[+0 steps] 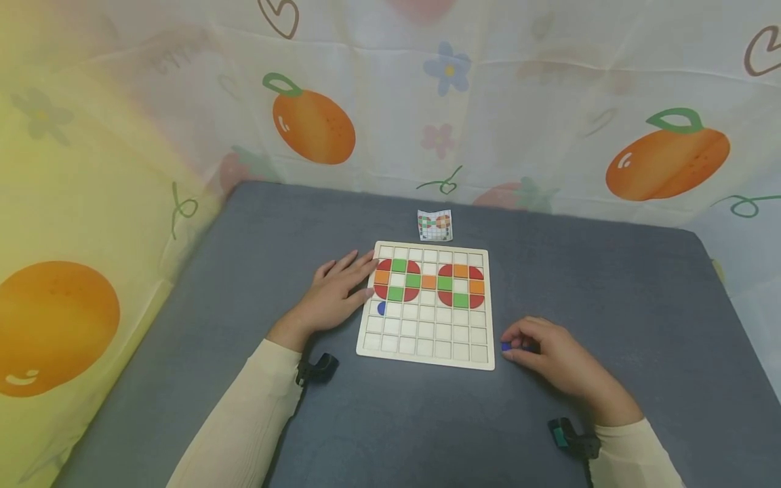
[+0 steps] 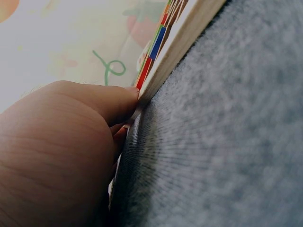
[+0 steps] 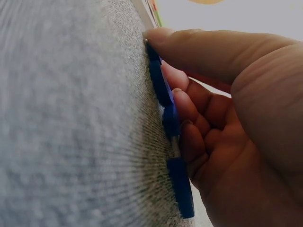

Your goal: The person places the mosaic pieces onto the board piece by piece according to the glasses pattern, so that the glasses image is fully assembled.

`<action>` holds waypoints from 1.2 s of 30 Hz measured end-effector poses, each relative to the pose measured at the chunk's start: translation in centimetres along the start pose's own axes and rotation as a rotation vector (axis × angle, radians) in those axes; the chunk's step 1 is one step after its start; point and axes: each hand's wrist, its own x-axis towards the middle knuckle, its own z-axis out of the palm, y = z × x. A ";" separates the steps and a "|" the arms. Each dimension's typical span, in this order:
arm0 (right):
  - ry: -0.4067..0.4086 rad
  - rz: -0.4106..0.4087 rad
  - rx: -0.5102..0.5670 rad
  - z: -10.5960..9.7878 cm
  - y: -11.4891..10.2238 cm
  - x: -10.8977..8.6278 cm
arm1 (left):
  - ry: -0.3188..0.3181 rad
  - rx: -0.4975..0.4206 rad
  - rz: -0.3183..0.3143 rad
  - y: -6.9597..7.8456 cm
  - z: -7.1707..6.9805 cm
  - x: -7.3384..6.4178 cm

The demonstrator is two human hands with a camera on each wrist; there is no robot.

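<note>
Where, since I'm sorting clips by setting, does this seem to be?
Probably an indoor tabletop activity corner: a fruit-print fabric backdrop hangs behind a gray table, which holds a grid puzzle board.

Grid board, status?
Left grip on grid board, left edge. Right grip curled over blue pieces beside it. Board part-filled, one blue piece placed. No obstruction visible.

The loose pieces [image 3: 180,188] are blue, the gridded board [image 1: 426,331] cream.
</note>
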 end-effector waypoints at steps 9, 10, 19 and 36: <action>0.006 0.018 -0.022 0.3 0.1 0.3 | 0.003 -0.004 -0.006 -0.1 0.0 0.0; 0.001 0.022 -0.017 0.3 0.1 0.3 | 0.003 -0.004 -0.006 -0.1 0.0 0.0; 0.017 0.014 -0.032 0.3 0.1 0.2 | 0.005 0.003 -0.009 -0.3 0.2 0.2; -0.004 0.043 -0.019 0.2 0.1 0.1 | 0.010 -0.002 -0.005 -0.2 0.3 0.1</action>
